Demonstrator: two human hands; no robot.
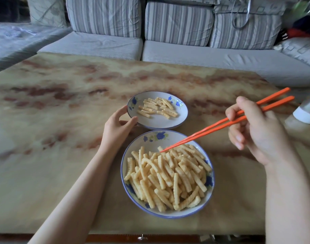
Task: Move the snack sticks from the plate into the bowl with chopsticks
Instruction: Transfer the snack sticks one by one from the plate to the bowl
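On plate (156,122), crinkled snack sticks (157,107); left fingers (123,110) grip rim, right fingers (247,110) pinch chopsticks (219,124).

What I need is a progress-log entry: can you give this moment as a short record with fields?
plate: far dish, few snack sticks left
bowl: near dish, heaped with sticks
left hand: fingers grip the plate's near-left rim
right hand: holds orange chopsticks
chopstick tips: close together, at the pile's far edge in the bowl
surface: marbled table
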